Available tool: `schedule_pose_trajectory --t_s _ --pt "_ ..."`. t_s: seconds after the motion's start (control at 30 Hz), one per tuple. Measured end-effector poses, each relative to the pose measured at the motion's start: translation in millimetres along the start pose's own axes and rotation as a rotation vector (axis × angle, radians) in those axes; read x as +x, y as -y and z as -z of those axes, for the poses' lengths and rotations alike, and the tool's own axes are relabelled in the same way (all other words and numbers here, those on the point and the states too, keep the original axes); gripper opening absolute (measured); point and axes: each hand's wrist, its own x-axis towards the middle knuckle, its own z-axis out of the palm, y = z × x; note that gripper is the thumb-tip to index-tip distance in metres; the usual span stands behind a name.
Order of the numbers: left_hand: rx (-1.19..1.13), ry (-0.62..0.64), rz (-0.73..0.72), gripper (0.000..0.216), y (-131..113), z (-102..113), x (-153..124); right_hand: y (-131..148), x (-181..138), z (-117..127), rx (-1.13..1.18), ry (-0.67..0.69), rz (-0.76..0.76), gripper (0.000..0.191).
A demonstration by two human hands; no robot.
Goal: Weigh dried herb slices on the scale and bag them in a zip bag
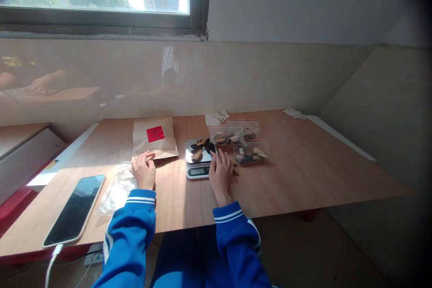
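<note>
L hand is down on the desk, fingers loosely curled, nothing gripped. Tips sit right at the near edge of the brown paper envelope w/ the red sticker. Heel of that hand rests on the edge of a clear plastic bag, which lies crumpled btwn hand and phone. Phone's face up, screen dark, near the L end of the desk, white cable hanging off its near end.

R hand is up against the R side of the small scale, palm down, fingers narrow & together, stretched twd the platform. Tips reach the dark pieces at the platform's R edge. Touching or pinching one? Can't tell, too small. Scale sits mid-desk, just R of the envelope. On its steel top there's a little heap: the dark bits plus a couple of tan pieces. Display faces me, digits unreadable.

Just R of the scale, beyond my R hand, are three clear zip bags w/ the same sort of dark/tan chunks, overlapping each other, the nearest-left one right up against the scale's far R corner. Crumpled tissue lies behind them, and another tissue is well off to the R at the far edge. Both sleeves are blue w/ white stripes.
</note>
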Motion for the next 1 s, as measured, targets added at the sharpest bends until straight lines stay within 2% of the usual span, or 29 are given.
schedule_pose_trajectory --t_s 0.13,0.23,0.4,0.67,0.9,1.0 --pt "0.001 0.001 0.0 0.03 0.6 -0.3 0.1 -4.7 1.0 0.2 -0.016 -0.107 -0.131 0.041" --pt "-0.003 -0.002 0.0 0.03 1.5 -1.0 0.1 -7.3 1.0 1.4 -0.023 -0.138 -0.193 0.04" --pt "-0.013 -0.01 -0.008 0.03 3.3 -1.7 0.4 -12.5 0.9 5.1 -0.016 -0.114 -0.176 0.042" --pt "-0.029 -0.009 -0.014 0.029 3.3 -1.7 0.7 -29.7 -2.4 12.5 -0.037 -0.084 -0.258 0.039" --pt "-0.029 -0.001 -0.018 0.029 2.1 -0.8 0.1 -34.4 -1.9 14.2 0.043 -0.088 -0.156 0.033" --pt "-0.023 0.002 -0.007 0.03 1.0 0.0 -0.3 -33.5 -0.2 16.1 0.069 -0.125 -0.166 0.031"
